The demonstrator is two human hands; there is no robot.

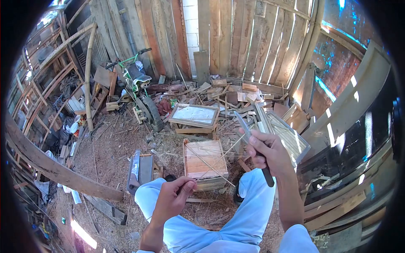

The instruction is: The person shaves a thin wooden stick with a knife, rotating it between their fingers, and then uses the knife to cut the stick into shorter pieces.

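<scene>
My right hand [270, 154] is wrapped round a knife [243, 125], its pale blade pointing up and away and its dark handle sticking out below the fist. In front of my left knee, my left hand [177, 196] is closed in a pinch. A thin wooden strip [230, 148] slants from near the left fingertips up toward the knife; its lower end is hard to make out. Between my legs stands a wooden box [204, 160] with a light slatted top. Another thin stick [206, 162] lies across that top.
A saw [134, 168] rests on a dark board by my left knee. Beyond the box is a framed panel [194, 114], with piled wood scraps [249, 95] behind it. A small bike [139, 84] leans near the plank wall. A curved beam [55, 168] crosses the left side.
</scene>
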